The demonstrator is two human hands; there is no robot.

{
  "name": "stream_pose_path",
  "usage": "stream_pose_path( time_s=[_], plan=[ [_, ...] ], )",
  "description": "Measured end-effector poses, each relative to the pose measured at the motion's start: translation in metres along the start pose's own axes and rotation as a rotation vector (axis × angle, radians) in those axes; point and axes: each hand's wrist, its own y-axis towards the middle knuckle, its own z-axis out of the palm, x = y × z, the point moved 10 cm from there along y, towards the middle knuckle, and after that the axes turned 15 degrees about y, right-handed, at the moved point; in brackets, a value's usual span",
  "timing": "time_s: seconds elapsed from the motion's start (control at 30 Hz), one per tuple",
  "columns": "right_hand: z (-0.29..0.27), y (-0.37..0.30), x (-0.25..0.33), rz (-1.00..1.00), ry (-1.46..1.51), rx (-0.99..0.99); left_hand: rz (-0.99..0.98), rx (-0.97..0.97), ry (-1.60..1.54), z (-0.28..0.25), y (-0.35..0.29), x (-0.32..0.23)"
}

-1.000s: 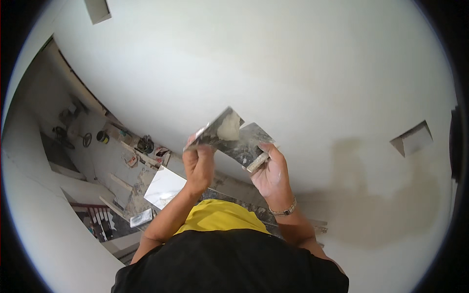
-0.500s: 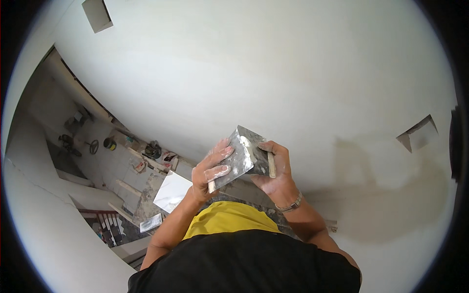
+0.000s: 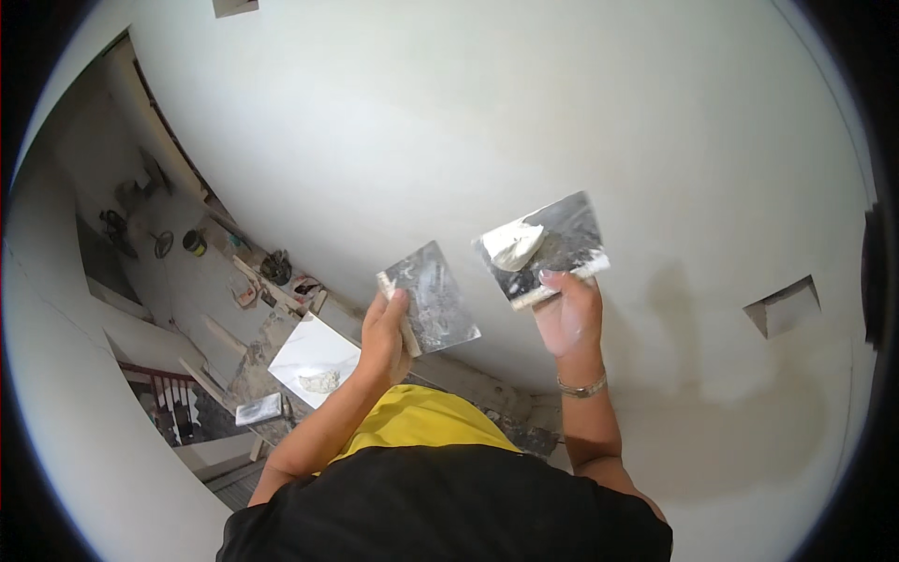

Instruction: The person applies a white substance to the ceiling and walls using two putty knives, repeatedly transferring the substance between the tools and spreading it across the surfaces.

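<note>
My left hand [image 3: 380, 339] is closed round the pale handle edge of a square metal putty scraper [image 3: 442, 302], whose grey, smeared blade tilts to the right. In my right hand [image 3: 573, 323] a second putty scraper [image 3: 573, 232] is raised higher, gripped at its light-coloured edge with the thumb over the blade. A thick lump of white putty [image 3: 516, 247] sits on the left part of that blade. The two scrapers are apart, both in front of the pale wall [image 3: 449, 131]. White residue marks my right hand.
Below left, a white marbled tile [image 3: 304, 348] carries a mound of putty [image 3: 320, 381]. A flat rectangular metal-looking piece [image 3: 258, 409] lies beside it. Farther down are wooden pieces [image 3: 225, 333], a dark bucket [image 3: 194, 243] and a red railing [image 3: 173, 398]. A square recess [image 3: 787, 309] is cut into the wall.
The two scrapers were together and have separated. My right hand has moved up and right with its scraper, now showing the putty lump; the left scraper has turned its blade rightward.
</note>
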Motion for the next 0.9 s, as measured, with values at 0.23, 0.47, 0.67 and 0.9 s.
stream_pose_path(
  time_s=[0.23, 0.47, 0.67, 0.9],
  plan=[
    [0.088, -0.058, -0.014, -0.571, -0.995, 0.852, -0.15, 0.165, -0.195, 0.063, -0.029, -0.036],
    [0.061, -0.052, -0.022, -0.54, -1.182, 1.076, -0.036, 0.123, -0.107, 0.064, -0.035, -0.048],
    [0.035, -0.036, -0.008, -0.595, -1.278, 0.985, 0.02, 0.045, -0.096, 0.061, -0.034, -0.04],
    [-0.031, -0.001, 0.012, -0.45, -1.106, 0.37, -0.005, 0.108, -0.187, 0.072, -0.028, -0.049]
  ],
)
